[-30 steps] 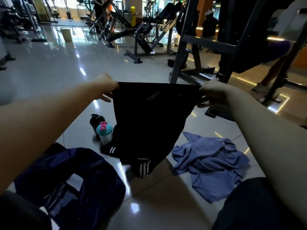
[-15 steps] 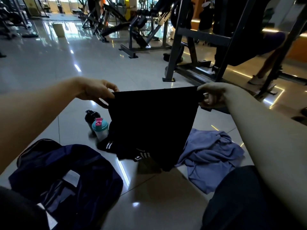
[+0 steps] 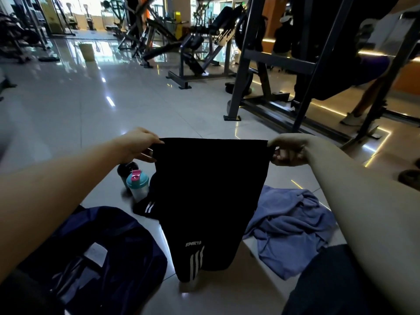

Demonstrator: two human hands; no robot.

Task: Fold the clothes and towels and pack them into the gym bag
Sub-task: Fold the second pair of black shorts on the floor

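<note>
Two hands pinch the waistband of the black sports shorts [image 3: 211, 189], the left hand [image 3: 138, 144] at one corner and the right hand [image 3: 288, 151] at the other, holding it taut in the air. A moment ago the hem hung bunched; now it drops straight, stripes showing, so I'd say it's ready for folding. The waistband is level on top and the long axis hangs downward. The navy gym bag [image 3: 109, 251] lies lower left, with the blue towel [image 3: 291, 226] crumpled to the right.
</note>
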